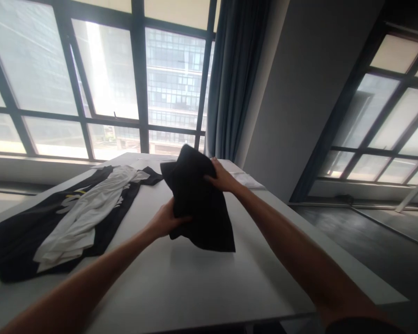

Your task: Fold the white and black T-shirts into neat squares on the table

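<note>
A piece of black cloth (202, 204), bunched or folded, is held up above the white table (195, 287). My left hand (167, 219) grips its lower left edge, the thumb lying over the front and the other fingers hidden behind. Higher up, my right hand (222, 175) pinches the cloth's right edge with the thumb in front. The fabric's lower corner hangs down at the right. Its exact kind of garment cannot be made out.
To the left on the table lie a black printed shirt (120, 218) and a crumpled white garment (87, 213) on top of it. A flat white stack (249, 180) is near the far right edge. Behind stand windows, a blue-grey curtain (235, 79) and a pillar (299, 93).
</note>
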{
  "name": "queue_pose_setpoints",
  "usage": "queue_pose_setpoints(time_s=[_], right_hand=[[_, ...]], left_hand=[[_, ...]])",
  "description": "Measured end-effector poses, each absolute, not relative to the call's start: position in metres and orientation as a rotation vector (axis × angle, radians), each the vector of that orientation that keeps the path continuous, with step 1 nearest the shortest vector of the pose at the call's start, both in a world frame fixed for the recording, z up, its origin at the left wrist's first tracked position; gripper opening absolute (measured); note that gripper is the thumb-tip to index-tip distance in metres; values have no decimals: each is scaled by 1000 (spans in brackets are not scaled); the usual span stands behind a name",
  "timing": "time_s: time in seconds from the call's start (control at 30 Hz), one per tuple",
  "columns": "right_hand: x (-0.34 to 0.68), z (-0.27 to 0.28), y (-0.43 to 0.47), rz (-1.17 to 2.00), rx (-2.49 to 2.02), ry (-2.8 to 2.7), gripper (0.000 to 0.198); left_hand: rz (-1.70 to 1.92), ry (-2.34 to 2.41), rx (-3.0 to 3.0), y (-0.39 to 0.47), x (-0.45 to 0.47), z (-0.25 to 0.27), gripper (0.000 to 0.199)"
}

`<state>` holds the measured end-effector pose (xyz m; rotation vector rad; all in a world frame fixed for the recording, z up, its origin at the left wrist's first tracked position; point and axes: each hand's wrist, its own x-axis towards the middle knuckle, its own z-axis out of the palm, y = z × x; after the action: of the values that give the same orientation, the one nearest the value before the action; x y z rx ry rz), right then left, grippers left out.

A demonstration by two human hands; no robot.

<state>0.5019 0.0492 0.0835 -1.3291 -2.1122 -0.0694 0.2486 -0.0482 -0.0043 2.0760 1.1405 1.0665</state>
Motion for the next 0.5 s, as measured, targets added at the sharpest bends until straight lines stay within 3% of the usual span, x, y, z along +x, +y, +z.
queue_pose_setpoints(time_s=[0.1,0.17,0.23,0.3,0.37,0.5], right_hand=[[478,52,10,-97,-1552,-2275,57],[467,38,-16,108,-1467,-2364,45],[459,26,-36,272,-1283,-2442,60],[453,11,-48,266,-1159,-2478,87],[448,-3,-53,169,-1151,-2454,93],[449,-15,-51,73,-1221,-2338,39]], left_hand=[[1076,1222,1981,-42,242,-20,53],[1136,1286,1895,-35,236,-27,49],[1242,1299,1777,-29,233,-30,52],[1313,1299,1711,-27,234,-30,54],[1297,1292,1726,-29,236,-30,54],[1181,1209,1865,-36,234,-25,62]])
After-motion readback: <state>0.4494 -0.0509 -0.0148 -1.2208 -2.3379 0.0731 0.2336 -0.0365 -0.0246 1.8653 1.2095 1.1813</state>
